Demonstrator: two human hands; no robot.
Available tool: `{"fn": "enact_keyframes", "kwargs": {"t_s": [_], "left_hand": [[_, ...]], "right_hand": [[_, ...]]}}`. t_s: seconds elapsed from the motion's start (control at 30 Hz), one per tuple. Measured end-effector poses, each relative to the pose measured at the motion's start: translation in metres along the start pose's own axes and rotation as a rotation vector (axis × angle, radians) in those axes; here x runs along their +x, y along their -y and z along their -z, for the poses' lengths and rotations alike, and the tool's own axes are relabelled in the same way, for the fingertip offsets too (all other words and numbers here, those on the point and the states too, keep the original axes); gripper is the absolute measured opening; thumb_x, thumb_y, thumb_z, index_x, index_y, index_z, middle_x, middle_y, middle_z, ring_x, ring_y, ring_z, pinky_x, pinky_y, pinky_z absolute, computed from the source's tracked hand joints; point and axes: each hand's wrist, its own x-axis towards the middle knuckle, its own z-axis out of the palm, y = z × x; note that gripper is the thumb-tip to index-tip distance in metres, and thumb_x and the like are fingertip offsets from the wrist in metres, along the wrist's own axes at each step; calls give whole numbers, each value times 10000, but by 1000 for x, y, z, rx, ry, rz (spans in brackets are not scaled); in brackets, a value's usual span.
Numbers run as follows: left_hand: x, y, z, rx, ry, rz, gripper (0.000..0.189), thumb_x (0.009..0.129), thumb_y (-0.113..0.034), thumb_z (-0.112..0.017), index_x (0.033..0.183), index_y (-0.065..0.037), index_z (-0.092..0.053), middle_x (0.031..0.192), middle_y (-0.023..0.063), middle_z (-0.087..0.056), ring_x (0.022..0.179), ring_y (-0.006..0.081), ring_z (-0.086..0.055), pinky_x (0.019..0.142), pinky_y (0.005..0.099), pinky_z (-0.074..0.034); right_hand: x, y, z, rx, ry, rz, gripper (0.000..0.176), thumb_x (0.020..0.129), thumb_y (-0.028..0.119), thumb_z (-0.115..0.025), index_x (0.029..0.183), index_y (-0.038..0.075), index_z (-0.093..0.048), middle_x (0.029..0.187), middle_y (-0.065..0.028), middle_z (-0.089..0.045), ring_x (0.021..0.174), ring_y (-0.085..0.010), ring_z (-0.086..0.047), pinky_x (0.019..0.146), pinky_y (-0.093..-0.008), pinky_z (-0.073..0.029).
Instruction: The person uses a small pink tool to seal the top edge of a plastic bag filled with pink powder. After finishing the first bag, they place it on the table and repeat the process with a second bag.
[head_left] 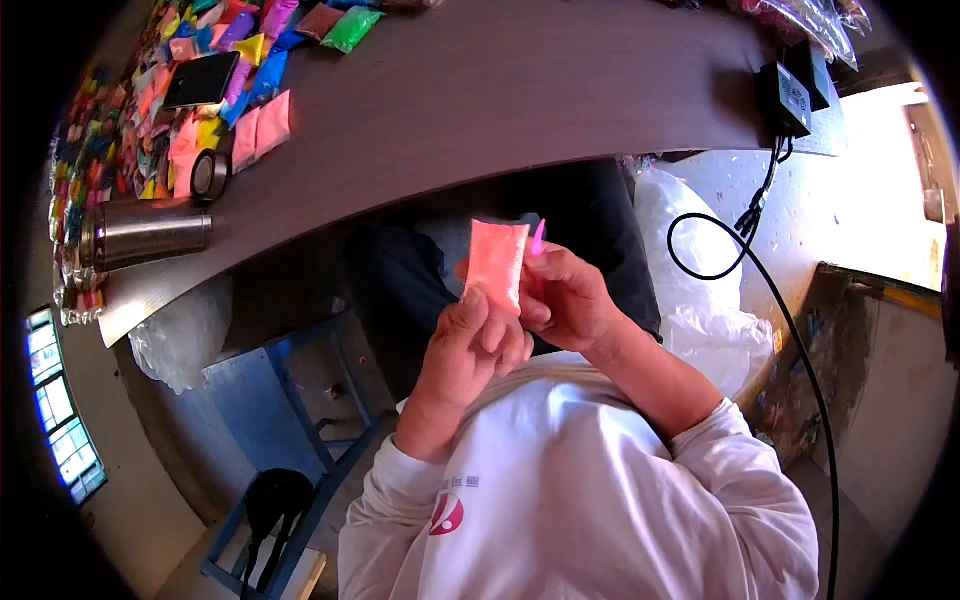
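A small pink packet (pixel 497 262) is held upright above my lap. My left hand (pixel 472 340) grips its lower edge between thumb and fingers. Beside it, my right hand (pixel 570 292) is closed, its fingers at the packet's right side, with a small bright pink pointed piece (pixel 539 237) sticking up from between thumb and finger. How far the right fingers touch the packet is partly hidden.
The dark table (pixel 480 90) lies ahead, with many coloured packets (pixel 262 130), a phone (pixel 201 80), a tape roll (pixel 210 175) and a metal cup (pixel 150 232) at left. A black adapter (pixel 785 100) trails a cable at right. A blue stool (pixel 265 410) stands lower left.
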Motion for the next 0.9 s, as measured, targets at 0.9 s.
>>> {"fn": "enact_keyframes", "kwargs": {"t_s": [0.9], "left_hand": [[-8, 0, 0, 849, -221, -134, 467, 966, -470, -479, 787, -57, -603, 637, 19, -551, 585, 86, -507, 558, 223, -418]], "right_hand": [[-14, -1, -7, -647, -263, 293, 219, 924, 187, -624, 937, -27, -581, 765, -114, -665, 613, -169, -660, 546, -288, -566]]}}
